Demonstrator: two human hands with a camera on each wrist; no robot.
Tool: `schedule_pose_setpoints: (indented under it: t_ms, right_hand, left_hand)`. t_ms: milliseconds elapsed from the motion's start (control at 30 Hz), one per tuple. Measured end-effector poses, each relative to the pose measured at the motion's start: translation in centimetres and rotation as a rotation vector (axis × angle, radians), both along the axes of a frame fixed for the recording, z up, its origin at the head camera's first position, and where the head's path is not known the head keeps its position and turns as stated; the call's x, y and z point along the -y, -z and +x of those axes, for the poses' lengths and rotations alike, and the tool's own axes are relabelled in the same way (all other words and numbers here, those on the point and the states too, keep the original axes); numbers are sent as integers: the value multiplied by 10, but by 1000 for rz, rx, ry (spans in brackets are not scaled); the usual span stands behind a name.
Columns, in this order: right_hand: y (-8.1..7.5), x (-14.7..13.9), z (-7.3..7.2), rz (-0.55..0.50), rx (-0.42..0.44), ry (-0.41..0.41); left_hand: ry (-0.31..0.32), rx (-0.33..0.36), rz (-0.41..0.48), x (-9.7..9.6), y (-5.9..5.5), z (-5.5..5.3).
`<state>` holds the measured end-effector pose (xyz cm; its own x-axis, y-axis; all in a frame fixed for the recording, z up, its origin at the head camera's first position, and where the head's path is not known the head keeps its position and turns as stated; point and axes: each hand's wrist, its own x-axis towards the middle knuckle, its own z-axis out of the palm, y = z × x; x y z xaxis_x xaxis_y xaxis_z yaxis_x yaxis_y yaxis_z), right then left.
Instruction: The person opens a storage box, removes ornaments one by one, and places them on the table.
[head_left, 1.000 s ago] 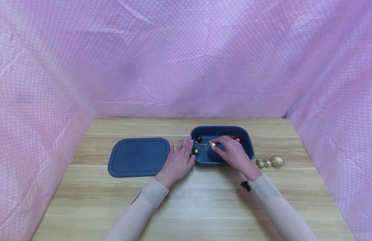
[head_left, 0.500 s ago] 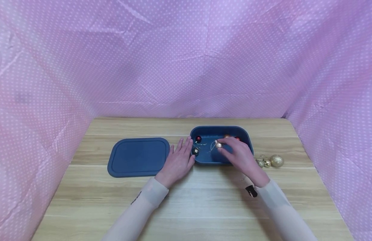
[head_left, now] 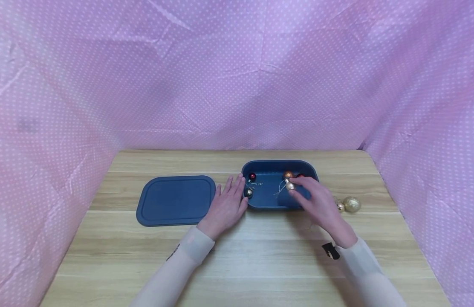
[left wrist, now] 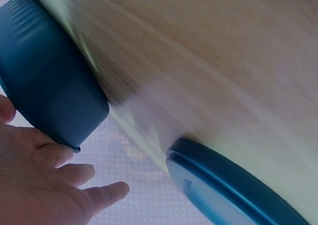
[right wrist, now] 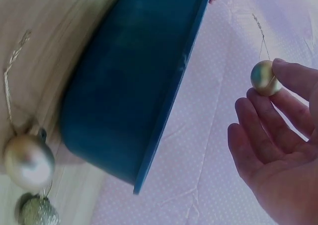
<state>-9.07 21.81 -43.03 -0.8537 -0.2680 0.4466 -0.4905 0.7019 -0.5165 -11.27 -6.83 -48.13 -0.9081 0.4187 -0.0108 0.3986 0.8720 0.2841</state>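
My right hand [head_left: 317, 204] pinches a small pale gold Christmas bauble [head_left: 290, 186] between thumb and fingertips, above the blue box [head_left: 268, 198]. A thin string loop trails from the bauble; the right wrist view shows the same bauble [right wrist: 266, 78] at the fingertips. My left hand [head_left: 226, 209] lies with fingers stretched out against the box's left rim. Inside the box, a dark red bauble [head_left: 252, 176] and a dark shiny bauble [head_left: 248, 193] sit at the left. An orange bauble [head_left: 288, 175] and a red bauble [head_left: 300, 175], partly hidden by my right hand, are at the right.
Left of the box, a blue lid [head_left: 175, 200] lies flat on the wooden table [head_left: 237, 264]. Right of the box are a large glittery gold bauble [head_left: 352, 204] and a smaller shiny gold bauble [head_left: 339, 207]. A pink dotted cloth [head_left: 237, 85] hangs around the table.
My right hand has carried the pale gold bauble rightward over the box, uncovering the orange bauble and covering more of the red one. My left hand stays in place.
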Motion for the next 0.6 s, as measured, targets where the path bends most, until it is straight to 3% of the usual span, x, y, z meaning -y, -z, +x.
schedule_pose_setpoints:
  t_ms: [267,600]
  right_hand:
    - [0,-14,10,-5,-39,36]
    - [0,-24,21,-5,-19,62]
  left_hand:
    - [0,5,-4,-1,1,-1]
    - [-3,0,0,-1,1,-1]
